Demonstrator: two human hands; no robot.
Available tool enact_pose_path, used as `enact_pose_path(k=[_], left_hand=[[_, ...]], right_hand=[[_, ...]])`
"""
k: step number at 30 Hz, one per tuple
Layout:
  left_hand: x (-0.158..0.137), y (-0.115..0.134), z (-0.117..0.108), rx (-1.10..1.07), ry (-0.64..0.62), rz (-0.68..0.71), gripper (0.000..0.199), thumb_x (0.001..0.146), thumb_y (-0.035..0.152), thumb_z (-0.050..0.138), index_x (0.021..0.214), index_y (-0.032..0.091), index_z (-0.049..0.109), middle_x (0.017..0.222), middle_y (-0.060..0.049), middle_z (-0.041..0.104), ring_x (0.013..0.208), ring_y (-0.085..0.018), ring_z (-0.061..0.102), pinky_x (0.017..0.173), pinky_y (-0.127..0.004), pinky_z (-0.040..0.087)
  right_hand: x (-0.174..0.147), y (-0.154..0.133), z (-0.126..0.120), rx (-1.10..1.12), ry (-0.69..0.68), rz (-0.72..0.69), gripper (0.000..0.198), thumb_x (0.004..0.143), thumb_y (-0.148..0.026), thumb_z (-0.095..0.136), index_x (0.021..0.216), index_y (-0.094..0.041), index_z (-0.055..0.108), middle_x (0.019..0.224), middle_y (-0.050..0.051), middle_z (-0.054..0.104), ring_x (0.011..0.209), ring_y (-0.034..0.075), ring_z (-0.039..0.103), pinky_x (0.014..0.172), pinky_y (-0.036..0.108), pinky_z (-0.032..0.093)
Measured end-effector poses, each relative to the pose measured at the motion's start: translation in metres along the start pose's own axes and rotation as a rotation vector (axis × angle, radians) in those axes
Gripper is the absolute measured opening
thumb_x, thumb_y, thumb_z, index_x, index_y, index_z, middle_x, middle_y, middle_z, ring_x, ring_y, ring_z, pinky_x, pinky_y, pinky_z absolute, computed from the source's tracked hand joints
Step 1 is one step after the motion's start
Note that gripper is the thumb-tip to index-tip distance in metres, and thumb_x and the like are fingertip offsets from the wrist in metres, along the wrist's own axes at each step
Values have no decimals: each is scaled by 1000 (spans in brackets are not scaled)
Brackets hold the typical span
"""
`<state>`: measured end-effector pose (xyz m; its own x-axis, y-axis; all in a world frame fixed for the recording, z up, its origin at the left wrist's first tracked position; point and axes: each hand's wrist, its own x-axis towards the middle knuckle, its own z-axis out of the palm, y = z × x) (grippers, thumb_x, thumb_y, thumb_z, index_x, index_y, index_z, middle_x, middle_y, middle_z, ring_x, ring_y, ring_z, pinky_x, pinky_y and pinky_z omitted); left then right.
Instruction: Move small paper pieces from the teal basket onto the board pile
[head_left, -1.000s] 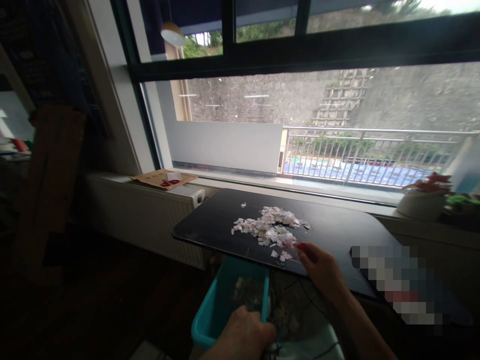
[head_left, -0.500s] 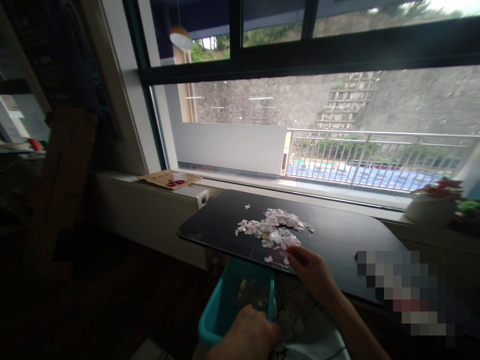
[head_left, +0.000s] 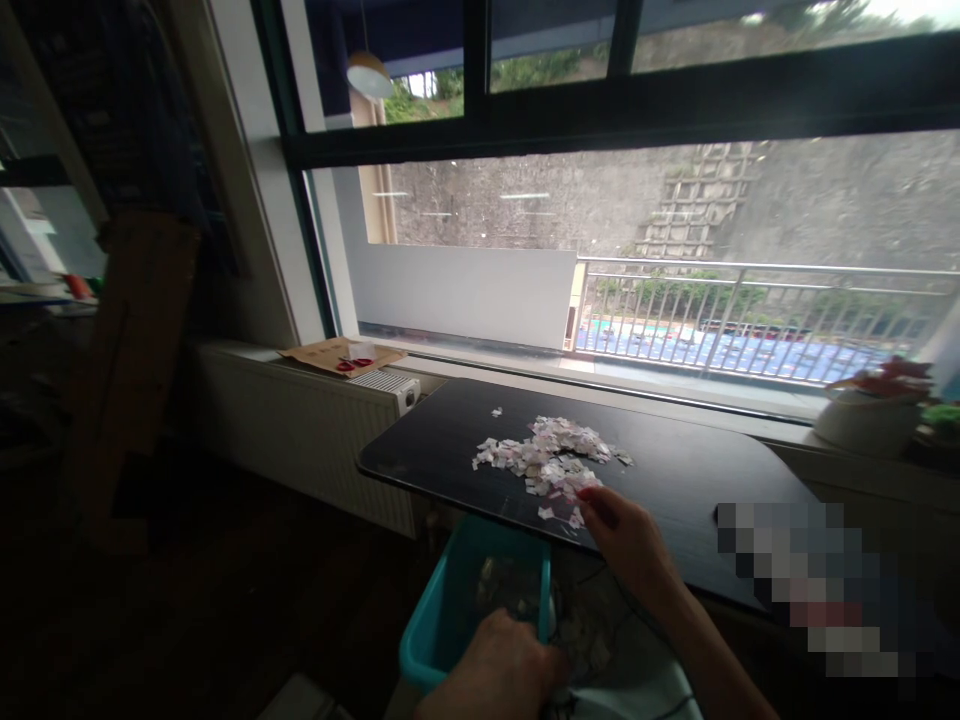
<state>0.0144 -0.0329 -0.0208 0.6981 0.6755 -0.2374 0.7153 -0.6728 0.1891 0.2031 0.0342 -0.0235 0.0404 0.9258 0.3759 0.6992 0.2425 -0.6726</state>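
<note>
My right hand [head_left: 630, 540] is at the near edge of a heap of small white and pinkish paper scraps [head_left: 559, 445], spread on a dark tabletop [head_left: 667, 450]. Its thumb and fingers are pinched together by the scraps; whatever is between them is too small to make out. Lower down, my left hand [head_left: 501, 660] is curled closed in front of the right side of a teal plastic bin [head_left: 439, 610]. Its fingertips are hidden, so I cannot tell what it grips. Inside the bin, something pale and crinkled [head_left: 499, 580] shows dimly.
Red-handled scissors [head_left: 356, 362] lie on brown paper [head_left: 319, 352] above the radiator [head_left: 315, 420]. A potted plant [head_left: 862, 415] stands on the windowsill at right. A blurred-out object [head_left: 802, 580] rests at the table's right. Cardboard [head_left: 142, 370] leans at left.
My right fingertips have shifted slightly up and right beside the scraps. My left hand has barely moved, and the heap looks nearly the same.
</note>
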Motion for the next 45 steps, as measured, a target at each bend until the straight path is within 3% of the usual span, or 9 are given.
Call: enact_pose_path(k=[4, 8, 13, 20, 28, 45], left_hand=[[1, -1, 0, 5, -20, -2, 19, 78, 24, 65, 94, 19, 73, 87, -9, 72, 82, -30, 67, 75, -34, 50], [-2, -2, 1, -16, 8, -1, 17, 80, 28, 63, 92, 19, 72, 86, -9, 72, 81, -29, 67, 76, -34, 48], [-2, -1, 3, -16, 18, -19, 15, 78, 29, 65, 87, 19, 72, 83, -9, 71, 79, -30, 66, 72, -33, 48], [2, -5, 10, -38, 44, 1, 14, 77, 27, 66, 87, 20, 72, 84, -8, 71, 79, -29, 67, 76, -35, 48], [-2, -1, 0, -30, 37, 3, 16, 79, 27, 64, 90, 19, 72, 85, -9, 72, 80, -29, 68, 77, -35, 48], [-3, -1, 3, -73, 15, -11, 19, 77, 21, 65, 94, 18, 73, 86, -11, 72, 83, -31, 67, 76, -35, 49]], right_hand=[[1, -7, 7, 9, -34, -32, 32, 84, -40, 50, 94, -20, 73, 70, 2, 72, 61, 17, 64, 56, 24, 45], [1, -1, 0, -20, 24, 2, 35, 84, -39, 48, 98, -19, 72, 80, 6, 74, 72, 21, 68, 65, 29, 48], [0, 7, -9, -47, 43, 28, 35, 83, -40, 47, 98, -19, 72, 82, 6, 75, 75, 23, 70, 63, 29, 50], [6, 1, 0, -95, 62, 29, 33, 83, -40, 47, 97, -23, 72, 82, 5, 76, 75, 23, 70, 61, 28, 48], [10, 1, 1, -153, 78, 18, 38, 86, -39, 42, 104, -20, 70, 90, 9, 75, 82, 25, 69, 64, 30, 47], [2, -11, 15, -36, -64, -94, 29, 85, -36, 48, 96, -22, 72, 75, 2, 72, 63, 17, 63, 59, 24, 45]])
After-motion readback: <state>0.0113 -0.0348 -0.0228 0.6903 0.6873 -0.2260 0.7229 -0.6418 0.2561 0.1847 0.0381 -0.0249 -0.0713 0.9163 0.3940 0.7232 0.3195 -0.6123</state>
